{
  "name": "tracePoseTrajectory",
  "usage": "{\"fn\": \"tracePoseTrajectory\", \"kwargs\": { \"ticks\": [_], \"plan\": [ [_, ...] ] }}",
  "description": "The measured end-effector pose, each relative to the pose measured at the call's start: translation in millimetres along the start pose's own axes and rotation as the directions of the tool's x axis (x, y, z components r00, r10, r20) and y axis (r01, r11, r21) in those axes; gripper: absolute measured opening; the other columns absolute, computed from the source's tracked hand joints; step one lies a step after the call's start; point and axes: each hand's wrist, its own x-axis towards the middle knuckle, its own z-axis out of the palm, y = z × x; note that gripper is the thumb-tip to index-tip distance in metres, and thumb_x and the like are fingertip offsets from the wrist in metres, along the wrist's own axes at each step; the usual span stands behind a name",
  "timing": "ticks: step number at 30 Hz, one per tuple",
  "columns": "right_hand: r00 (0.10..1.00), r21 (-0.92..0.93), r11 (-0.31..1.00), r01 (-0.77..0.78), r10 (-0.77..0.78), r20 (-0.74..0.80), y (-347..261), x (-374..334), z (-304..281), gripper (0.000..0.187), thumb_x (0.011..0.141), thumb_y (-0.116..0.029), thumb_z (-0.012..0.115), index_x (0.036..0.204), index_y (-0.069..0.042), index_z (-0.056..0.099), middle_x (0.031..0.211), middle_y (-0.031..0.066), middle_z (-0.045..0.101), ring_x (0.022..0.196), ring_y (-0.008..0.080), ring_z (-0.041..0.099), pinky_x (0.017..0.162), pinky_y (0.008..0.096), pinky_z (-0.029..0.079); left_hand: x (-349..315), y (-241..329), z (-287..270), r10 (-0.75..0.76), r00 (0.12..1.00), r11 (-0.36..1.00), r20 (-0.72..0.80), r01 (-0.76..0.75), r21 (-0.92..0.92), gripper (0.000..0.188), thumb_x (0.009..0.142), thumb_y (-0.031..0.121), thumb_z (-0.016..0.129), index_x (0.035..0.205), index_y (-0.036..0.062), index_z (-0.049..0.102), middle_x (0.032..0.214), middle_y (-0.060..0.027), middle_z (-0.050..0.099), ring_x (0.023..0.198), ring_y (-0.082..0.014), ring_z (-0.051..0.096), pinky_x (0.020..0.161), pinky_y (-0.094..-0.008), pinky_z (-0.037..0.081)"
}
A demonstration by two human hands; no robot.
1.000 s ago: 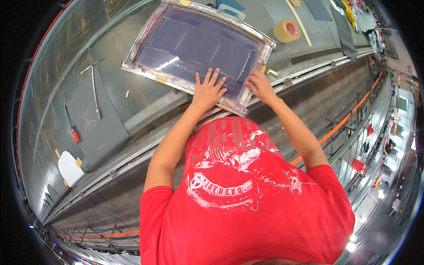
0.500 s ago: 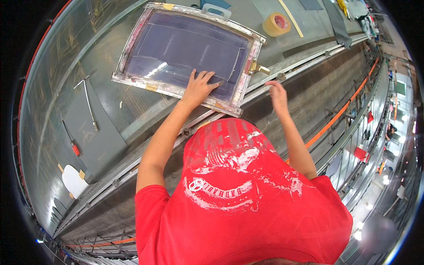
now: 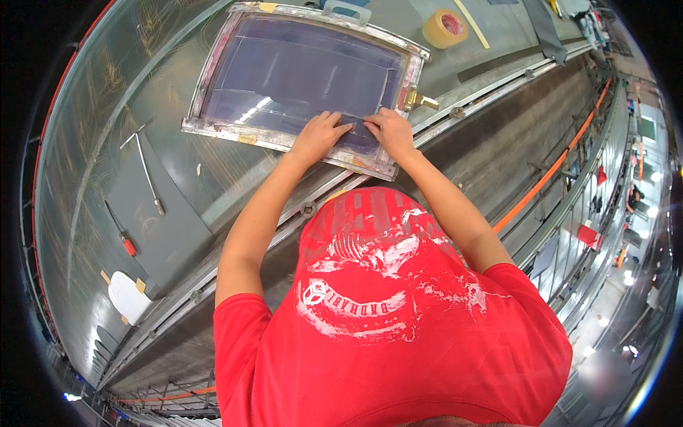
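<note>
A framed printing screen (image 3: pixel 242 136) with dark purple mesh (image 3: pixel 292 71) lies tilted on the glassy table. Its pale frame is stained with paint. Near the lower edge, my left hand (image 3: pixel 320 136) rests on the mesh, fingers stretched forward and thumb out to the right. Just right of it, my right hand (image 3: pixel 393 132) has its fingertips pinched together at the mesh's lower right part; what they hold, if anything, is too small to make out. Pale straight lines, like edges of clear tape, run along the mesh borders. A brass-coloured hinge clamp (image 3: pixel 422 102) sits at the frame's right side.
A roll of tape (image 3: pixel 445 28) stands beyond the frame's upper right corner, near a yellowish strip (image 3: pixel 472 24). To the left lie a T-handled tool (image 3: pixel 148 171), a red-handled screwdriver (image 3: pixel 128 245) and a white rounded piece (image 3: pixel 129 297). A metal rail (image 3: pixel 498 89) borders the table.
My right hand has come from the air beyond the rail onto the mesh beside my left hand, its fingertips closing. My left hand's fingers have drawn closer together on the mesh.
</note>
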Motion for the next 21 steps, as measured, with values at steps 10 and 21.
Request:
{"fn": "tracePoseTrajectory", "kwargs": {
  "ticks": [10, 21],
  "plan": [
    [0.991, 0.070, 0.989, 0.133, -0.134, 0.006, 9.3, 10.8, 10.9, 0.009, 0.082, -0.014, 0.069, 0.088, -0.008, 0.066, 0.079, 0.0110, 0.061, 0.079, 0.0314, 0.063, 0.070, 0.0421, 0.051, -1.1, 6.4, 10.4, -0.053, 0.996, 0.999, -0.072, 0.052, -0.015, 0.034, 0.084, 0.012, 0.059, 0.116, 0.0144, 0.072, 0.103, -0.0082, 0.056, 0.098, -0.0274, 0.056, 0.085, -0.0390, 0.051],
    [0.984, 0.102, 0.978, 0.181, -0.179, -0.027, 12.7, 10.2, 15.7, 0.010, 0.080, -0.011, 0.070, 0.087, -0.007, 0.065, 0.078, 0.0116, 0.061, 0.078, 0.0317, 0.063, 0.069, 0.0419, 0.050, 1.9, 17.7, 15.0, -0.102, 0.985, 0.994, -0.141, 0.106, 0.023, 0.038, 0.083, 0.010, 0.058, 0.119, 0.0139, 0.070, 0.101, -0.0084, 0.055, 0.097, -0.0279, 0.056, 0.082, -0.0393, 0.052]
  ]
}}
